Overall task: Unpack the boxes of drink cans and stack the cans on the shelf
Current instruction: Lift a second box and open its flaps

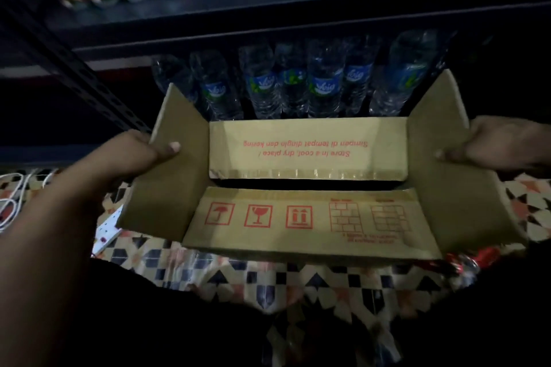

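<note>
Before the dark shelf [208, 13], a cardboard box [307, 188] is held above the patterned floor [298, 280], left hand [140, 155] and right hand [489, 143] each pinching an end flap in a narrow grip. Its long flaps are nearly shut, so the unpacking step seems underway; next, those flaps need spreading. Red cans [468, 259] show beneath its right corner.

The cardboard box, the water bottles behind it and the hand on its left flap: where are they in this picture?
cardboard box [307, 217]: head view, on the near flap with the red symbols.
water bottles [323, 88]: head view, on one bottle's blue label.
left hand [143, 152]: head view, on the middle of the hand gripping the left flap.
</note>
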